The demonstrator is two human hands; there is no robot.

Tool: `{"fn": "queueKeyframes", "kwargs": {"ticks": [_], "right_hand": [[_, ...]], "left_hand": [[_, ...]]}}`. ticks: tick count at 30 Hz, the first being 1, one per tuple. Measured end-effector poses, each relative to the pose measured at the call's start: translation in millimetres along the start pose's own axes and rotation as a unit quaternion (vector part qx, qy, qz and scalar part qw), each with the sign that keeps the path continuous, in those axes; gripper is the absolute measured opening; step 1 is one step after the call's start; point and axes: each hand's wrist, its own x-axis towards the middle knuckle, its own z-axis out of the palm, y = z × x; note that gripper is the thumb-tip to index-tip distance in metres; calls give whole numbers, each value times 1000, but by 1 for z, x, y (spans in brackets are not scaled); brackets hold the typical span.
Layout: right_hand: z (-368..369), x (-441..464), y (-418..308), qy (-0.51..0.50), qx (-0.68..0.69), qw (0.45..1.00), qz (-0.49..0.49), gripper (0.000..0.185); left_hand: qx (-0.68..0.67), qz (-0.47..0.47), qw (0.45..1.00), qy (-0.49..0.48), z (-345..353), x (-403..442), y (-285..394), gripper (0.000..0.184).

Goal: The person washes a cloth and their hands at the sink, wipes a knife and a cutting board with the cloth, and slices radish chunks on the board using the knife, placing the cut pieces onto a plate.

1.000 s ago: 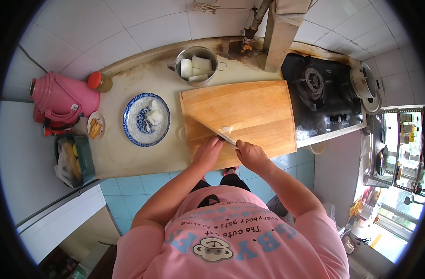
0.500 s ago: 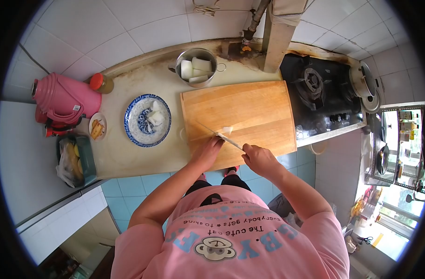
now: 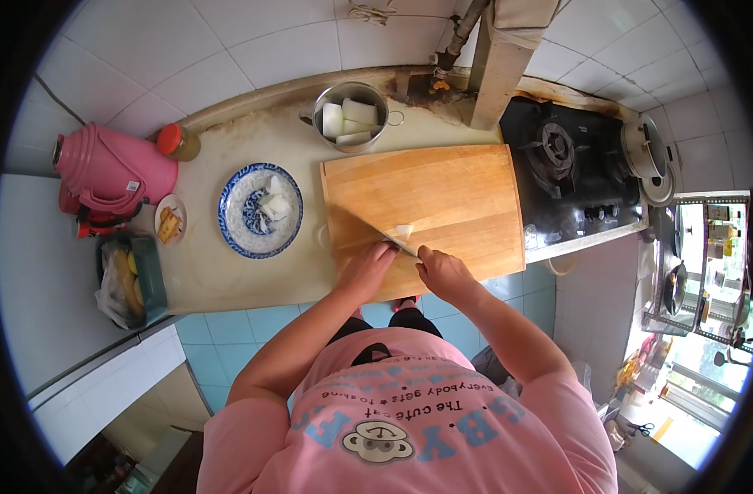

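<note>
My right hand is closed round the handle of a kitchen knife, whose thin blade slants to the upper left over a wooden cutting board. My left hand is at the board's near edge, fingers bent together beside the blade, on a white vegetable piece largely hidden by fingers and knife. Just beyond the blade lies a small cut white piece. Left of the board, a blue-patterned plate holds several white pieces. Behind it, a metal pot contains larger pale chunks.
A black gas stove adjoins the board on the right. On the left are a pink thermos, a red-lidded jar, a small dish of yellowish food and a green bin holding bagged produce.
My right hand has moved left and slightly away from me, bringing the knife handle closer to my left hand. My left hand stays in about the same place.
</note>
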Motion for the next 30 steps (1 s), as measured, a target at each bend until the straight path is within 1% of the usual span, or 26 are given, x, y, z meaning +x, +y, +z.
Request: {"fn": "queueKeyframes", "kwargs": {"ticks": [2,3,7,12,14,18,20,24,30], "right_hand": [[6,0,5,17,26,999,9,18],[6,-1,5,35,51,998,18,18],[-1,-6,6,43,66,997,27,20],[-32,-28,-9,12,20,1000,-2,19],[-37,-34,-10,5,13,1000,-4,19],[-43,-37,-11,-16,-2,1000,-10,18],[-41,-35,-12,-21,-3,1000,-9,18],[-32,-26,-12,-13,2,1000,-16,16],[-3,-4,-3,13,2,1000,-14,17]], "left_hand": [[-8,20,999,33,-2,-1,1,32],[-8,20,999,33,-3,-1,1,32],[-14,21,999,39,-2,-1,1,32],[-10,40,997,59,9,-3,-8,33],[-16,21,999,46,11,-1,-8,40],[-10,22,999,45,11,0,-9,41],[5,29,999,34,11,-1,-10,36],[7,27,999,43,14,-2,-12,36],[5,11,1000,22,8,-3,-7,33]]}}
